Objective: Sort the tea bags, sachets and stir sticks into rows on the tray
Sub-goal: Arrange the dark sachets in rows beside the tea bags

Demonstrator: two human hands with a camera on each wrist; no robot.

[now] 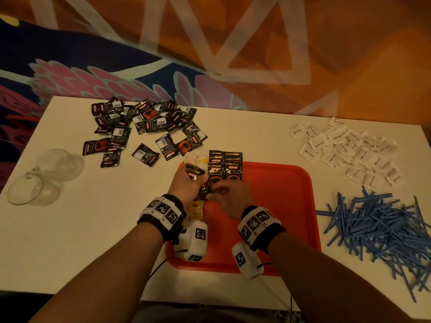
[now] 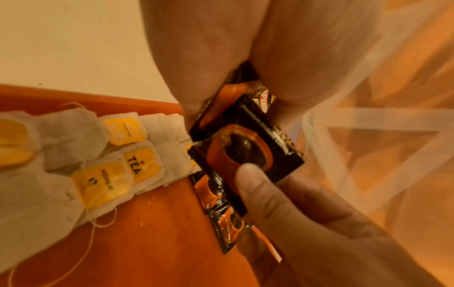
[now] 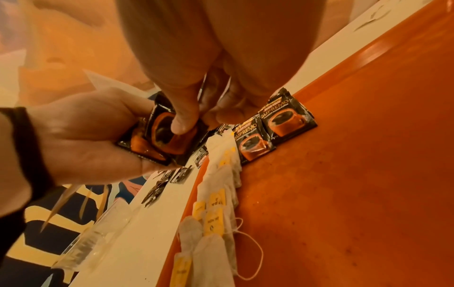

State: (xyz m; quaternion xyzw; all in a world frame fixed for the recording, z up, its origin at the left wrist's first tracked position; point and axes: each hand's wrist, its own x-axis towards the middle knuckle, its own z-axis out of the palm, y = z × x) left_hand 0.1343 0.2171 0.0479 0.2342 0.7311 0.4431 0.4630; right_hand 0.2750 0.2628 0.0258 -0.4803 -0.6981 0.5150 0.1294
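You are partway through the coffee row. Your left hand (image 1: pixel 186 183) has its grip closed round a small stack of black coffee sachets (image 2: pixel 242 153), and your right hand (image 1: pixel 229 194) is pinching the top one, thumb (image 3: pixel 183 118) pressed on the printed cup, to peel it off the stack. Both hands hover over the near left part of the red tray (image 1: pixel 279 206).

On the tray, the tea bags (image 3: pixel 221 194) already run in a line along the left edge (strings trailing loose), and the laid coffee sachets (image 1: pixel 225 165) sit just beside them at the far end — two short columns, faces up.

My read of the next move: slide the top sachet clear without dragging the one beneath it, then set it face up just below the laid ones, edges matched, clear of the tea-bag strings.

Plenty is left — the loose coffee pile (image 1: pixel 144 127) far left on the surface, the white sugar sachets (image 1: pixel 349 148) far right, and the blue stir sticks (image 1: pixel 377 231) to the right of the tray, none of those last two yet on the tray.
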